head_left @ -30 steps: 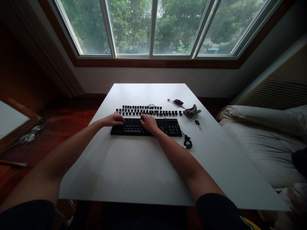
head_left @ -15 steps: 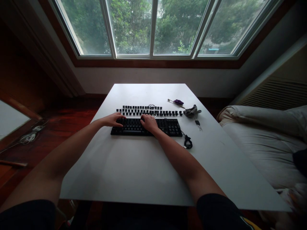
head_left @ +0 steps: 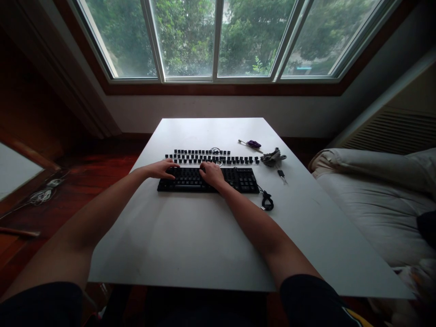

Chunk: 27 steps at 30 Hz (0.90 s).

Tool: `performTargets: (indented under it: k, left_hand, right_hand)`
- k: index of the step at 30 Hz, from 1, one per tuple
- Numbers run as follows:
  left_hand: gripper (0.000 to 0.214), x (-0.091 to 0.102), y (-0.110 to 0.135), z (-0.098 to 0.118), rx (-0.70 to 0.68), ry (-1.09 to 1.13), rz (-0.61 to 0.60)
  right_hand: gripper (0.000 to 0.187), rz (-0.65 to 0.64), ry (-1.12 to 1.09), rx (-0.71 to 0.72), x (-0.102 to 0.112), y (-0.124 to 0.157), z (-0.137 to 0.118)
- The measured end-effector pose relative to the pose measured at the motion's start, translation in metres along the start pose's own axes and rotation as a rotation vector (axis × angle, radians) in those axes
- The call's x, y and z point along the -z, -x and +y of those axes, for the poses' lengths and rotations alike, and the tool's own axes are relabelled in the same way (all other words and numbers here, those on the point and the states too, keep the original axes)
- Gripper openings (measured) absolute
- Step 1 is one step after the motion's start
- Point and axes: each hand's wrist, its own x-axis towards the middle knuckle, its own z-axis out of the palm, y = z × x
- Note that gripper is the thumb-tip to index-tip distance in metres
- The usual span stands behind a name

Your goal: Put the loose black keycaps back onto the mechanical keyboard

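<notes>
A black keyboard point(head_left: 238, 180) lies across the middle of the white table point(head_left: 204, 236). My left hand point(head_left: 159, 169) rests on the keyboard's left end, thumb and fingers stretched out over the corner. My right hand point(head_left: 211, 175) sits over the keyboard's middle, its fingers curled down onto the upper key rows; what is under the fingertips is hidden. Just behind the keyboard lie two rows of loose black keycaps point(head_left: 211, 157).
The keyboard's coiled black cable point(head_left: 266, 201) lies off its right end. Behind it are a small purple tool point(head_left: 253, 144), a grey bundle point(head_left: 272, 157) and a small black plug point(head_left: 280, 173). A bed point(head_left: 374, 204) stands at the right, a window behind.
My left hand has shifted slightly right along the keyboard's left end, thumb stretching out. My right hand stays on the middle keys.
</notes>
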Motion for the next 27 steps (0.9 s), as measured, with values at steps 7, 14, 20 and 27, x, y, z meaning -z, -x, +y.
performTargets:
  k: [7,14,20,27]
  left_hand:
    - [0.073,0.0,-0.004,-0.002,-0.038,-0.082,-0.024]
    - [0.08,0.0,-0.005,-0.006,-0.013,-0.049,-0.055]
    - [0.079,0.0,-0.004,-0.006,0.005,0.011,-0.065]
    - [0.054,0.004,-0.001,-0.012,-0.008,0.016,0.128]
  right_hand:
    - [0.02,-0.021,-0.005,-0.016,0.005,0.001,-0.004]
    - [0.02,-0.037,0.0,-0.021,0.005,0.001,-0.004]
    - [0.019,-0.012,-0.007,-0.01,0.004,0.001,-0.003]
    - [0.02,-0.007,-0.009,-0.009,0.004,0.001,-0.003]
